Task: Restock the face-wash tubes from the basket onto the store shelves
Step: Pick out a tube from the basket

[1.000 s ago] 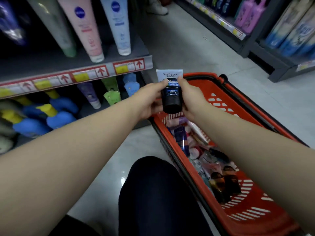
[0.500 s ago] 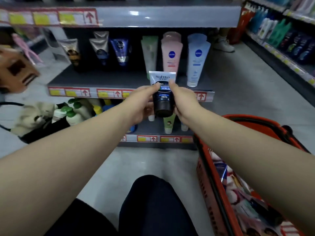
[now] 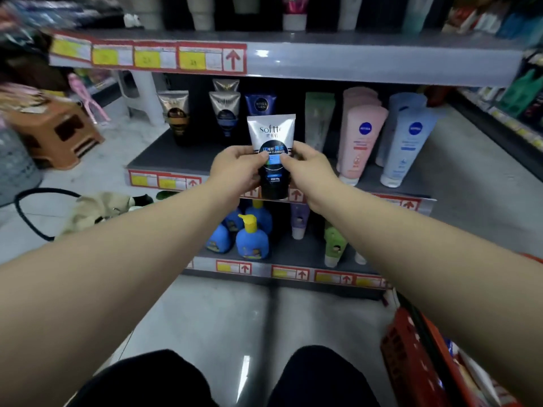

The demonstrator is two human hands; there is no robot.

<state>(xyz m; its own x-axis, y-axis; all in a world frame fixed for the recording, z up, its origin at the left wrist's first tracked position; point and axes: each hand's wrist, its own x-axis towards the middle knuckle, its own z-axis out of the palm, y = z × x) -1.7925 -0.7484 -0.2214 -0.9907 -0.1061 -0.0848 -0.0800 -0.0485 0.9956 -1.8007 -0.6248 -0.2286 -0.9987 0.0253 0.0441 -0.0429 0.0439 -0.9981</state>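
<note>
I hold a silver and black Softto face-wash tube (image 3: 271, 133) upright, cap down, in front of the middle shelf (image 3: 164, 160). My left hand (image 3: 235, 168) grips its left side and my right hand (image 3: 308, 168) its right side. Behind it on that shelf stand a matching silver Softto tube (image 3: 224, 110), a gold-topped tube (image 3: 175, 113) and a dark blue Nivea Men tube (image 3: 260, 102). The red basket (image 3: 411, 353) sits at the lower right, mostly cut off by the frame, with some tubes inside just visible.
Pink (image 3: 360, 142) and pale blue (image 3: 407, 142) Nivea tubes stand on the shelf's right. Blue pump bottles (image 3: 252, 239) and small tubes fill the bottom shelf. An orange stool (image 3: 58, 133) and a bag (image 3: 97, 210) lie on the floor at left. My knees are at the bottom.
My view swung from the basket up and left to face the shelves. Both hands carried the tube upward, toward the middle shelf. The basket slid to the lower right corner.
</note>
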